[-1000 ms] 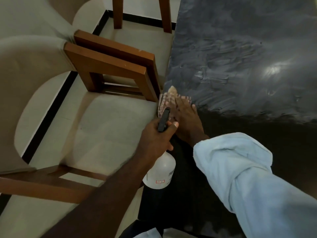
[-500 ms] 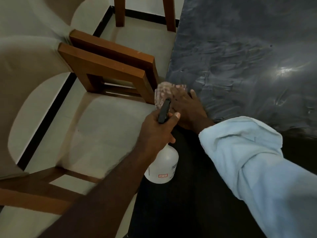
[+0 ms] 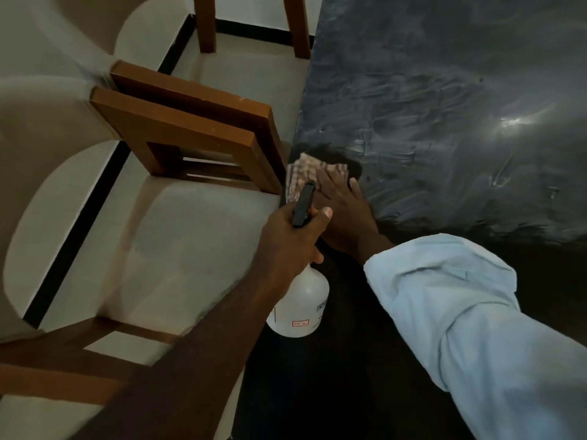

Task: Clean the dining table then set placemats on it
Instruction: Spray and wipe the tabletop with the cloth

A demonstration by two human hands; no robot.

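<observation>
The black dining table (image 3: 444, 90) fills the right side, its top streaked with wet wipe marks. My right hand (image 3: 344, 208) presses flat on a checked cloth (image 3: 301, 171) at the table's left edge, fingers straight. My left hand (image 3: 292, 239) grips the black trigger head of a white spray bottle (image 3: 301, 308), which hangs just off the table edge, in front of the right hand. A light blue rolled sleeve covers my right forearm.
Two cushioned chairs with brown wooden arms (image 3: 190, 134) stand close along the table's left edge. A third chair's wooden legs (image 3: 205, 23) show at the top. The tiled floor has a black border stripe.
My right hand has pushed the cloth forward along the table's left edge, leaving a dark wiped patch. The left hand has kept its hold on the bottle.
</observation>
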